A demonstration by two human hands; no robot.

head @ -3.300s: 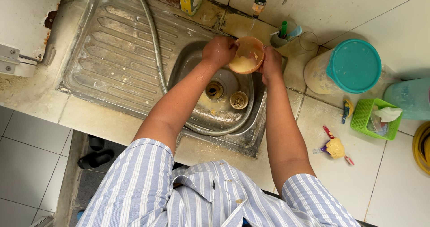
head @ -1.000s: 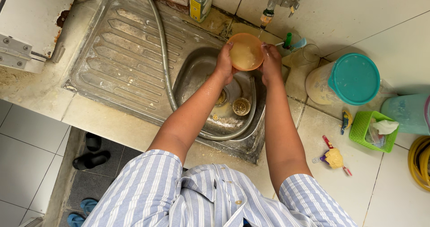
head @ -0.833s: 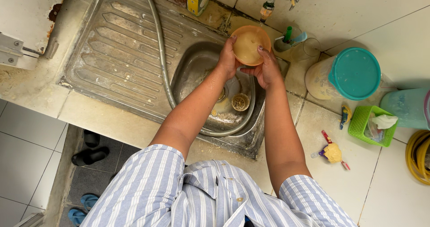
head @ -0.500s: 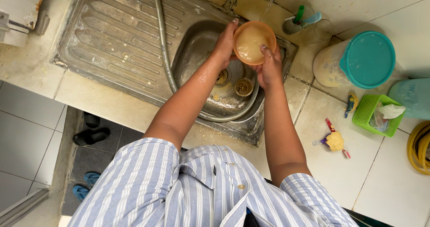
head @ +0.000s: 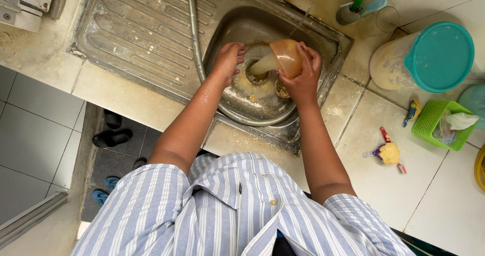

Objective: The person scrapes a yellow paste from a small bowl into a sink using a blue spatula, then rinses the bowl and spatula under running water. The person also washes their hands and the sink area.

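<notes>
1. Looking from the nearest part, a striped blue-and-white shirt (head: 237, 210) fills the bottom of the view, and two bare forearms go out from it toward the sink (head: 146, 39).
2. The left hand (head: 228, 60) is over the basin with wet fingers loosely spread; it holds nothing, and I cannot tell if the fingertips touch the metal below.
3. The right hand (head: 304, 79) is closed around a small amber bowl (head: 287, 56), with fingers curled over the back and the far rim. The bowl is tipped on its side above the drain (head: 256, 74), and cloudy water pours from it into the basin.
4. I judge the bowl to be light, stiff plastic, not fragile. It is wet, so it is probably slippery; a hold across the rim with the thumb opposite the fingers seems the safest.
5. A grey hose (head: 194, 29) lies along the left edge of the basin.
6. Farther right on the tiled counter stand a round container with teal lid (head: 439, 56) and a green basket (head: 437, 124); a yellow scrubber (head: 389, 153) lies nearer. A glass with a brush (head: 356, 8) is behind the sink.
</notes>
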